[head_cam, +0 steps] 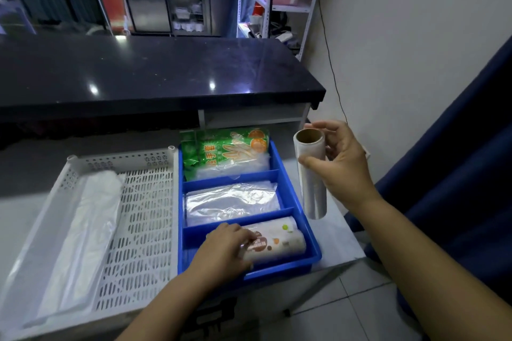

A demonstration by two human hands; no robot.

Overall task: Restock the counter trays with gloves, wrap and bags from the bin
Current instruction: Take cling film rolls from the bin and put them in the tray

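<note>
The black counter (pixel 155 72) runs across the back, above the pale worktop where both trays sit. On my left is the white slotted tray (pixel 144 216), the larger of the two, with a folded stack of white bags (pixel 83 216) lying along its left side. Just beside it on the right is the blue tray (pixel 282 267), split into three compartments from far to near.

The far compartment holds a green glove packet (pixel 227 152), which sticks up over the back wall. The middle one holds a flat pile of clear bags (pixel 230 202). In the near one a printed roll (pixel 274 241) lies on its side, reaching to the right wall.

The roll of wrap (pixel 311 174) is in the air just off the blue tray's right edge. It stands nearly upright, open cardboard end up, and touches neither tray.

My right hand (pixel 343 163) holds that roll of wrap: thumb across the front, fingers curled round the back, forefinger near the top rim. My left hand (pixel 224 246) is down in the near compartment, fingers curled over the left end of the printed roll.
</note>
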